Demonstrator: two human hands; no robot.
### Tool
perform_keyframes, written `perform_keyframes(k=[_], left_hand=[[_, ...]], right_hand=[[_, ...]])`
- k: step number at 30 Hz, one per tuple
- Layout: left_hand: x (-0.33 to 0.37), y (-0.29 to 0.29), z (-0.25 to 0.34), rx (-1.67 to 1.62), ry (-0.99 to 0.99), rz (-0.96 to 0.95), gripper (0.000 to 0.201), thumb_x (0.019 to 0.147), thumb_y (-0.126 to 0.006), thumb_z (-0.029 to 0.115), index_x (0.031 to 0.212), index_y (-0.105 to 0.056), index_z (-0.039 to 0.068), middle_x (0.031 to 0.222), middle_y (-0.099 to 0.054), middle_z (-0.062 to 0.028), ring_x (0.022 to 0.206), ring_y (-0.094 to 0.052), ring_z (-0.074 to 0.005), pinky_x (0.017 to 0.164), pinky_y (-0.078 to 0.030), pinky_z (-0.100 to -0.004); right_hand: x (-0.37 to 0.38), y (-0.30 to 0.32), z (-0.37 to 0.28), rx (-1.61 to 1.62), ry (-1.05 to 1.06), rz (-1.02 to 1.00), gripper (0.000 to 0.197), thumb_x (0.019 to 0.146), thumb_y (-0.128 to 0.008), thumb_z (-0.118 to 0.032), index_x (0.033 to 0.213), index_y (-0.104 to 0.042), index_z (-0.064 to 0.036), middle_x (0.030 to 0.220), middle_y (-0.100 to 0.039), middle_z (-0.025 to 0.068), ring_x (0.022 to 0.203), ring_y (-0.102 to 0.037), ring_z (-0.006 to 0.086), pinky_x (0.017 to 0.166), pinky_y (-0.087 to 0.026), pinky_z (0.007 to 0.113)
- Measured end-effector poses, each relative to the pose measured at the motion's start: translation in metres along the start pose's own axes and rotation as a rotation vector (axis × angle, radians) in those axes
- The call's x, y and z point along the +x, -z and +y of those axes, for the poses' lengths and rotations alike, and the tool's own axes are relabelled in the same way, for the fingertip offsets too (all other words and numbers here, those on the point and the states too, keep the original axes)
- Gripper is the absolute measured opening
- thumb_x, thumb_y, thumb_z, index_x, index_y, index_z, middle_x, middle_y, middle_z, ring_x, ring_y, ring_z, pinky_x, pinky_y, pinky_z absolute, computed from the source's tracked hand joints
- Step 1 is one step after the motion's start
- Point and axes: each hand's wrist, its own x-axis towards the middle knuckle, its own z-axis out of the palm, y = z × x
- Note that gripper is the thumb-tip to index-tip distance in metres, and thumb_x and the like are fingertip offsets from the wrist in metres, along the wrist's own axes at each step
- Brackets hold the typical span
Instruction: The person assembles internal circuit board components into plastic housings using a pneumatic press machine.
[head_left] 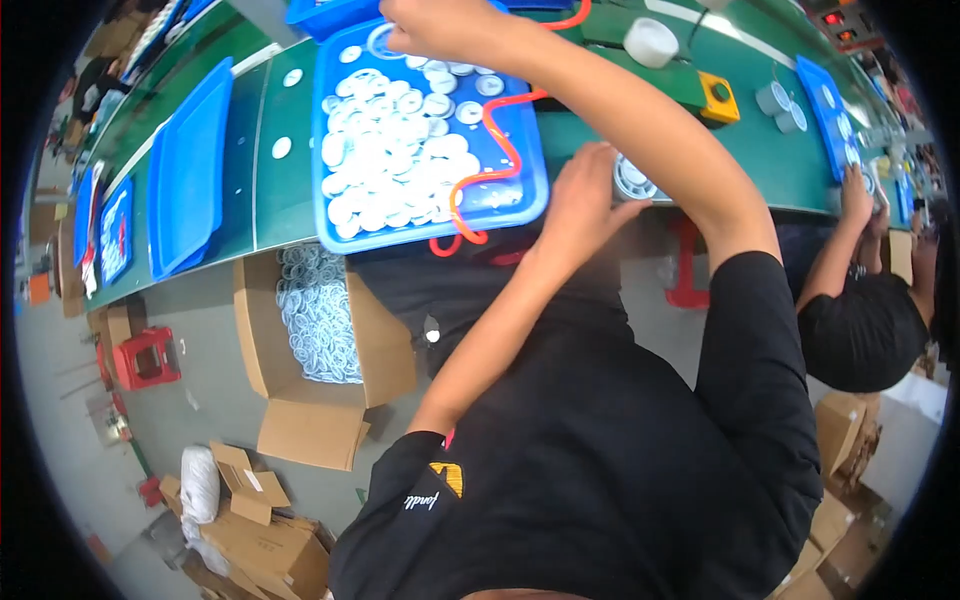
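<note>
My right arm reaches across to the far edge of a blue tray [330, 215]. There the fingers of my right hand [425, 25] are closed at the edge of a pale translucent ring [381, 42]. Heaped in the tray are many small white round discs [390, 150]. To the right of the tray, near the bench edge, my left hand [588, 195] grips a white round cup-like part [633, 180], its thumb below and fingers above. My right forearm passes just beyond that part and covers some of the bench. An orange-red air hose [500, 140] winds over the tray's right side.
Another blue tray [190, 165] lies left on the green bench [262, 190]. A yellow switch box [718, 98], a white roll [651, 43] and pale cups [780, 100] stand right. Below sits an open carton [385, 350] of pale rings. A co-worker [860, 330] works at right.
</note>
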Motion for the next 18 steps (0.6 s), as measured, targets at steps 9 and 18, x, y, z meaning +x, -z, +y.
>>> perform_keyframes(k=[9,18], left_hand=[[0.0,-0.009,0.012,0.078,0.072,0.013,0.064,0.075,-0.091,0.02,0.126,-0.057,0.001,0.12,-0.063,-0.0194,0.111,-0.063,-0.0412,0.093,-0.053,-0.0475],[0.001,-0.005,0.012,0.113,0.126,0.018,0.065,0.073,-0.093,0.022,0.125,-0.059,0.001,0.122,-0.063,-0.0183,0.109,-0.065,-0.0384,0.091,-0.053,-0.0453]], right_hand=[[-0.252,0.168,-0.025,0.844,-0.843,0.364,0.024,0.101,-0.069,-0.018,0.108,-0.073,0.0048,0.087,-0.07,0.006,0.076,-0.063,0.0099,0.066,-0.049,0.025],[-0.333,0.117,-0.014,0.805,-1.384,0.207,0.02,0.095,-0.076,-0.015,0.099,-0.074,0.0036,0.092,-0.071,0.0091,0.073,-0.063,0.0102,0.063,-0.048,0.024]])
